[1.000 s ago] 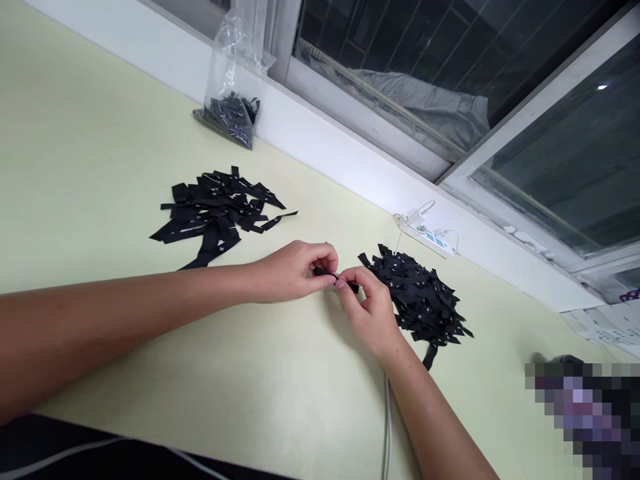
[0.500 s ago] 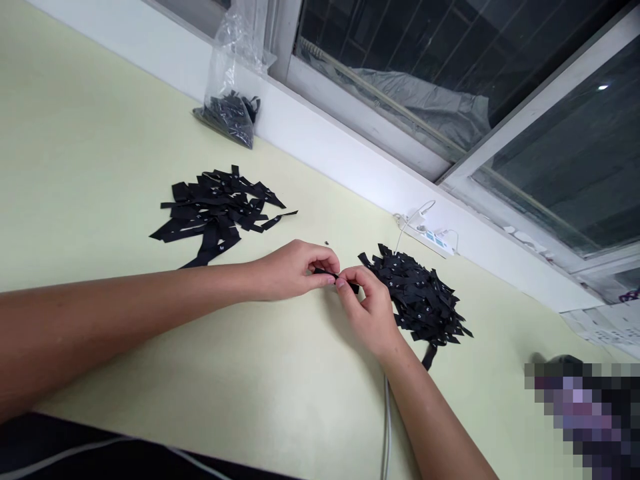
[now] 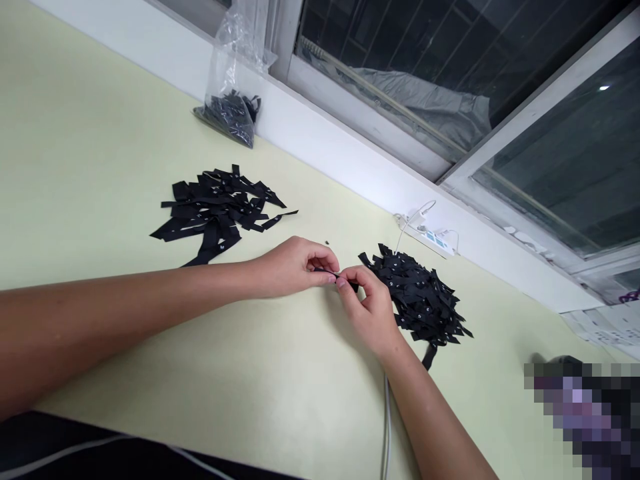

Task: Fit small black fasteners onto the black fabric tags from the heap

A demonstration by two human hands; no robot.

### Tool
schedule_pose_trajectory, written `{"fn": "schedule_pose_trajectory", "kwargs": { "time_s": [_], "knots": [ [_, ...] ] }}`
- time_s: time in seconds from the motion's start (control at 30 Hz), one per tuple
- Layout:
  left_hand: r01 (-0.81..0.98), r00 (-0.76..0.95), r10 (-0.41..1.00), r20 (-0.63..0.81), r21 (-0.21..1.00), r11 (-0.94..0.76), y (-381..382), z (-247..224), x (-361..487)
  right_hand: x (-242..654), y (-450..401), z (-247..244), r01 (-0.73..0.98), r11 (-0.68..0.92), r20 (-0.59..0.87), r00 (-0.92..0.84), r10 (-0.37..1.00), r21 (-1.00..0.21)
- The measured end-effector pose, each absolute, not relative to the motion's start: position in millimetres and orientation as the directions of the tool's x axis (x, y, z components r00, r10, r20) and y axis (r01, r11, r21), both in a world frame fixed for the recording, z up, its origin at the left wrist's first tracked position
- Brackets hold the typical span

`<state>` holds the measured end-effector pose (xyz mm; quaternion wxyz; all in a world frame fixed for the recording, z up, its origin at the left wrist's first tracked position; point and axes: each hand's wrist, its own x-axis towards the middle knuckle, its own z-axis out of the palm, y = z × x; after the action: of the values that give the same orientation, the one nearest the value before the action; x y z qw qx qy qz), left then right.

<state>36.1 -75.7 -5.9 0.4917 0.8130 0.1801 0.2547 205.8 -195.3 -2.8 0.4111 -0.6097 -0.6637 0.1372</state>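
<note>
Between my two hands is a short black fabric strip point(image 3: 355, 287), mostly covered by fingers. My left hand point(image 3: 299, 268) pinches one end between thumb and fingers. My right hand point(image 3: 369, 303) pinches the strip close beside it, the fingertips of both hands nearly touching. Just right of my right hand lies a dense pile of black strips point(image 3: 423, 293) with small shiny metal snaps. A looser pile of similar black strips point(image 3: 215, 207) lies beyond my left forearm. What the fingertips press on is too small to make out.
A clear plastic bag point(image 3: 230, 113) with black pieces stands against the white ledge at the back. A white power strip point(image 3: 427, 235) with cables sits by the ledge. A pale cable point(image 3: 387, 427) runs past my right forearm. A tiny dark bit point(image 3: 327, 243) lies on the pale table point(image 3: 280, 387).
My left hand and forearm have shifted up very slightly. Both hands keep their pinch on the black strip, and the piles look the same.
</note>
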Motion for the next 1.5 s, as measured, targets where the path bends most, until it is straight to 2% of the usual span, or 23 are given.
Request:
{"fn": "schedule_pose_trajectory", "kwargs": {
  "time_s": [0.13, 0.3, 0.53, 0.73, 0.83, 0.97, 1.03, 1.2, 1.5],
  "knots": [
    [0.093, 0.81, 0.527, 0.258, 0.83, -0.549, -76.5, -5.1, 35.1, 206.1, -195.2, -4.5, 0.702, 0.216, 0.378, 0.081, 0.922, -0.678],
    [0.074, 0.826, 0.445, 0.346, 0.717, -0.693, -79.0, -1.8, 33.5, 205.3, -195.2, -5.0, 0.7, 0.221, 0.38, 0.077, 0.922, -0.679],
    [0.095, 0.815, 0.446, 0.369, 0.675, -0.732, -79.5, -3.6, 33.6, 205.7, -193.8, -5.2, 0.707, 0.202, 0.373, 0.094, 0.923, -0.678],
    [0.127, 0.624, 0.531, 0.573, 0.596, -0.793, -72.4, 6.0, 30.8, 208.7, -193.4, -13.5, 0.723, 0.083, 0.299, 0.177, 0.938, -0.686],
    [0.15, 0.511, 0.565, 0.648, 0.58, -0.8, -68.6, 10.6, 29.3, 203.9, -194.2, -15.7, 0.78, 0.164, 0.342, 0.069, 0.937, -0.604],
    [0.156, 0.499, 0.569, 0.653, 0.579, -0.801, -67.7, 10.5, 29.0, 194.0, -194.8, -14.8, 0.873, 0.302, 0.377, -0.151, 0.914, -0.383],
    [0.149, 0.513, 0.562, 0.649, 0.577, -0.803, -68.2, 8.7, 29.2, 191.8, -194.1, -14.8, 0.885, 0.324, 0.364, -0.196, 0.91, -0.334],
    [0.162, 0.56, 0.536, 0.631, 0.551, -0.819, -67.2, 4.2, 29.4, 194.3, -192.6, -15.7, 0.875, 0.335, 0.38, -0.195, 0.904, -0.349],
    [0.141, 0.639, 0.509, 0.576, 0.563, -0.814, -68.2, 2.3, 30.4, 198.8, -195.1, -9.4, 0.89, 0.136, 0.247, -0.028, 0.969, -0.434]
  ]
}}
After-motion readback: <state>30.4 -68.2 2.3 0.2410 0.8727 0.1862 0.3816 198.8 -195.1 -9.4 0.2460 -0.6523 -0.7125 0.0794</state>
